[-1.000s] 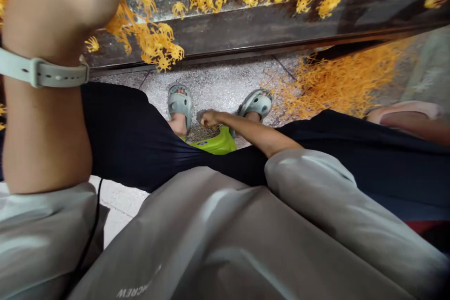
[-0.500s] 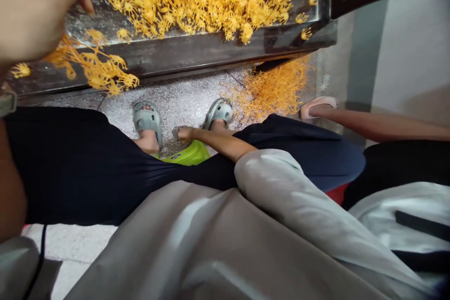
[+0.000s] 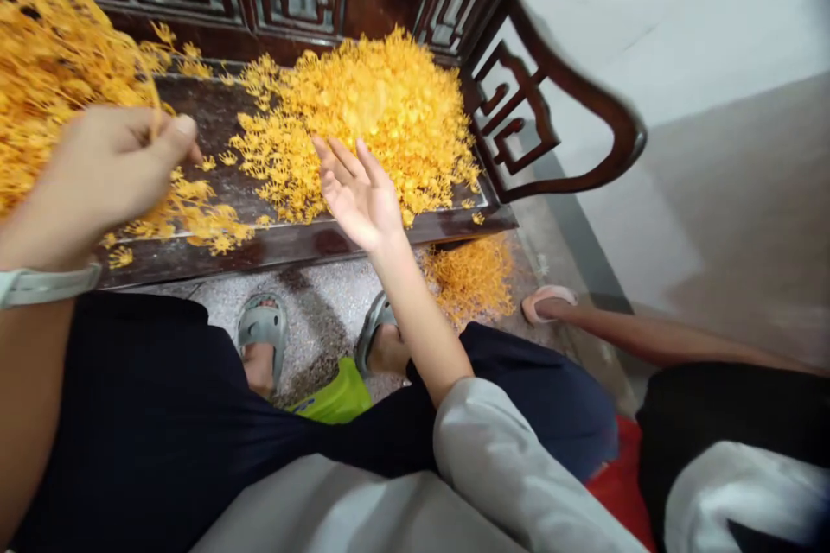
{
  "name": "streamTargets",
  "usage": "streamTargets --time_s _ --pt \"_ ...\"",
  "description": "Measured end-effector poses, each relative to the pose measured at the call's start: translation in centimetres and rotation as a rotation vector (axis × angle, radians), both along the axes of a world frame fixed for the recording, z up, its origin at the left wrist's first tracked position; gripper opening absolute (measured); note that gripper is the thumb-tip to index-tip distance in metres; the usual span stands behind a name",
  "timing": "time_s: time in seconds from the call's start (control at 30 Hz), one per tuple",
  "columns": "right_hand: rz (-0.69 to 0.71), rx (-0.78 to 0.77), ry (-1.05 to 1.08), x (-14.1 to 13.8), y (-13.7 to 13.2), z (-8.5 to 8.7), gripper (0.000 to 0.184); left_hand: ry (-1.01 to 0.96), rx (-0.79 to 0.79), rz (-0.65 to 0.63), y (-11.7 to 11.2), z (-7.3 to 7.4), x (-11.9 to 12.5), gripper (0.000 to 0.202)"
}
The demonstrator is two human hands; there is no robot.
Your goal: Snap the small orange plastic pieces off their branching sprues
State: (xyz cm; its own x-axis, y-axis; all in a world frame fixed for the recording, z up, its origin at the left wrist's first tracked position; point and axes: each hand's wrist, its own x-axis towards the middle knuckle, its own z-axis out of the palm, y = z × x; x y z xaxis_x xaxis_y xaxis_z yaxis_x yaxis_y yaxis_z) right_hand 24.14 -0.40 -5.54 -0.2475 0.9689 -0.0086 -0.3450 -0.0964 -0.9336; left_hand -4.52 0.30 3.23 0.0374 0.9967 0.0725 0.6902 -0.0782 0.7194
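My left hand [image 3: 117, 164] is closed at the left, thumb and finger pinching a thin orange plastic strand [image 3: 146, 69] that arcs up toward the heap behind. Below it, a cluster of small orange spidery plastic pieces [image 3: 217, 229] lies at the bench's front edge. My right hand [image 3: 363, 199] is open, palm turned up and fingers spread, in front of a large pile of the same small pieces [image 3: 389, 104]. I see nothing in its palm. At the far left is a heap of orange pieces still on their strands [image 3: 58, 60], partly covered by my left hand.
Everything lies on a dark carved wooden bench [image 3: 207, 121] with a curved armrest [image 3: 603, 112]. Bare orange strands [image 3: 476, 276] are heaped on the floor. A bright green plastic thing [image 3: 337, 397] is between my legs. Another person's leg [image 3: 622, 333] is at the right.
My right hand has risen from down between my knees to the large pile and opened. The view has tilted up, showing more of the bench. My left hand remains closed.
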Motion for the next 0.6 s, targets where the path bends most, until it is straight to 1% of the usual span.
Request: streamTargets --time_s 0.03,0.07,0.1,0.13,0.17,0.23,0.3,0.33,0.4,0.47,0.53,0.6 --pt "-0.132 -0.05 -0.035 0.3 0.1 0.6 0.044 0.049 0.018 -0.016 0.0 0.0 0.7 0.028" --pt "-0.201 -0.101 -0.067 0.4 0.0 1.0 0.036 0.072 0.015 -0.032 -0.1 -0.1 1.4 0.029" --pt "-0.23 -0.139 -0.086 0.3 -0.1 1.2 0.031 0.05 -0.006 -0.045 -0.1 -0.1 2.1 0.03" --pt "-0.234 -0.158 -0.096 0.2 -0.4 1.4 0.028 -0.029 -0.038 -0.045 -0.1 -0.2 2.8 0.031" --pt "-0.222 -0.158 -0.104 -0.1 -0.8 1.5 0.028 -0.132 -0.064 -0.046 0.0 -0.3 3.5 0.032" --pt "-0.181 -0.109 -0.146 -0.9 -1.6 1.9 0.029 -0.384 -0.097 -0.052 0.1 -0.5 4.6 0.033" --pt "-0.158 -0.02 -0.236 -1.7 -2.5 2.6 0.035 -0.61 -0.12 -0.068 0.3 -0.7 5.6 0.028" --pt "-0.155 0.037 -0.293 -2.1 -2.8 3.1 0.038 -0.687 -0.139 -0.084 0.3 -0.7 6.0 0.025" --pt "-0.151 0.175 -0.411 -2.5 -3.1 3.9 0.043 -0.779 -0.186 -0.125 0.4 -0.7 6.8 0.02" --pt "-0.101 0.288 -0.505 -2.4 -2.8 4.6 0.044 -0.836 -0.21 -0.164 0.5 -0.7 7.5 0.021" --pt "-0.018 0.317 -0.564 -1.9 -2.1 5.1 0.042 -0.889 -0.168 -0.177 0.9 -0.6 7.9 0.023" --pt "0.033 0.312 -0.607 -1.0 -1.0 5.6 0.045 -0.922 -0.087 -0.136 1.8 -0.5 8.2 0.023"
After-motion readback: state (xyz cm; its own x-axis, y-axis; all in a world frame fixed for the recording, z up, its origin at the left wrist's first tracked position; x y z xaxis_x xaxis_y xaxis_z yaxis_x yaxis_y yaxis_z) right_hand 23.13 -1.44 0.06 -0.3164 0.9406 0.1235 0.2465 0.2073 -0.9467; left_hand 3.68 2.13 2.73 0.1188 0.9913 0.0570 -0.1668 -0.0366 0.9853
